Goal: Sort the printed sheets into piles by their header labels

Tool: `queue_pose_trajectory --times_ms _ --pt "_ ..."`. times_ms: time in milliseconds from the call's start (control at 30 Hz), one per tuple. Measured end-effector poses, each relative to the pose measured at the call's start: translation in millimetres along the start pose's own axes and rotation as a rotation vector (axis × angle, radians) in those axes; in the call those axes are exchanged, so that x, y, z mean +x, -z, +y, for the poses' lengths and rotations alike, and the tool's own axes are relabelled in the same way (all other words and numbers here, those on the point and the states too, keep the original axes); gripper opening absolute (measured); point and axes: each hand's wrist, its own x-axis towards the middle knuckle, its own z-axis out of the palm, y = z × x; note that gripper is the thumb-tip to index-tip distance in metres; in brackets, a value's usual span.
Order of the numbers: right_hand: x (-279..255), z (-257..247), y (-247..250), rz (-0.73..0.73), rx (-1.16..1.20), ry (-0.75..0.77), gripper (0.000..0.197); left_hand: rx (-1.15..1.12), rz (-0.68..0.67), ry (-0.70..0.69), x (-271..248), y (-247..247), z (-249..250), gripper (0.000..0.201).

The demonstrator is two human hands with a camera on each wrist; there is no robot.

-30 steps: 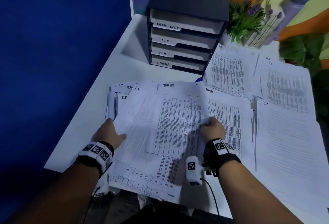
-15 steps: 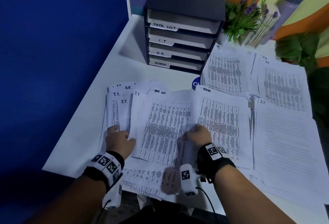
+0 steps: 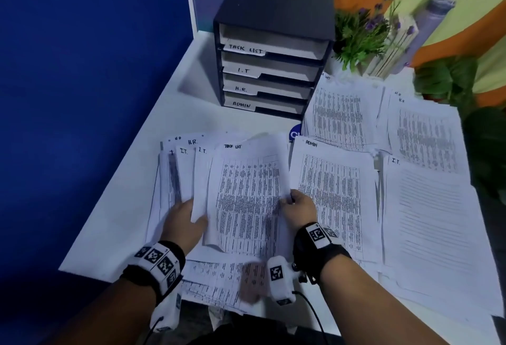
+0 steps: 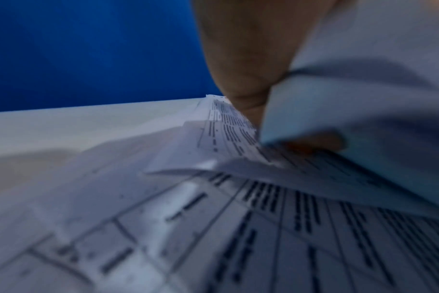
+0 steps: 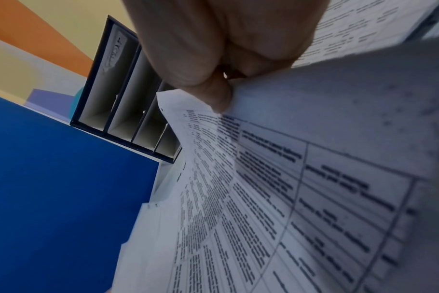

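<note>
A printed sheet headed Task List [image 3: 246,196] is raised at its right edge, where my right hand [image 3: 294,203] pinches it; the right wrist view shows thumb and fingers [image 5: 213,93] closed on that sheet [image 5: 276,188]. My left hand [image 3: 189,217] grips the lower left edge of an I.T. sheet [image 3: 201,180] just beneath it, and the left wrist view shows the thumb [image 4: 251,59] on a curled paper edge [image 4: 338,119]. Left of it lies a fanned stack [image 3: 175,177] with I.T. and H.R. headers. Sorted piles lie to the right: Admin [image 3: 334,196], I.T. [image 3: 432,224], H.R. [image 3: 424,133] and one at the back [image 3: 342,114].
A black four-tray organizer [image 3: 273,2], labelled Task List, I.T., H.R. and Admin, stands at the back of the white table [image 3: 117,207]. A potted plant [image 3: 358,35] and a grey bottle [image 3: 435,13] stand behind the piles. A blue wall borders the left.
My right hand has picked up the right edge of the Task List sheet and drawn it left off the Admin pile. My left hand slid right and took hold of a sheet's edge.
</note>
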Motion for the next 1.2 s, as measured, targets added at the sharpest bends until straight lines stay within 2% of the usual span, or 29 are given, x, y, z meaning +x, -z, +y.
queue_pose_trajectory --times_ms 100,333,467,533,600,700,767,833,933,1100,1200 --pt "4 -1 3 0.011 -0.057 0.021 0.018 -0.024 -0.047 0.027 -1 7 4 0.056" --pt "15 -4 43 0.119 -0.046 -0.024 0.012 0.014 0.186 -0.097 3 51 48 0.044" --pt "18 1 69 0.004 0.118 -0.046 0.044 -0.065 0.279 -0.162 8 69 74 0.029" --pt "17 6 84 0.062 0.137 -0.041 0.046 -0.109 0.290 -0.166 11 69 91 0.022" --pt "14 11 101 0.195 0.118 -0.035 0.035 -0.175 0.264 -0.156 14 63 108 0.020" --pt "15 18 130 0.336 0.218 -0.040 0.025 -0.240 0.207 -0.150 14 43 135 0.023" --pt "17 25 150 0.307 0.260 -0.099 0.041 -0.264 0.181 -0.147 12 26 153 0.022" --pt "20 35 167 0.179 0.233 -0.144 0.062 -0.284 0.176 -0.136 10 9 170 0.020" --pt "29 53 187 0.093 0.174 -0.158 0.072 -0.286 0.202 -0.147 8 -14 198 0.018" --pt "51 80 229 0.278 0.083 -0.181 0.078 -0.241 0.312 -0.229 14 -37 240 0.025" --pt "73 94 250 0.308 0.129 -0.158 0.079 -0.301 0.392 -0.225 17 -46 260 0.022"
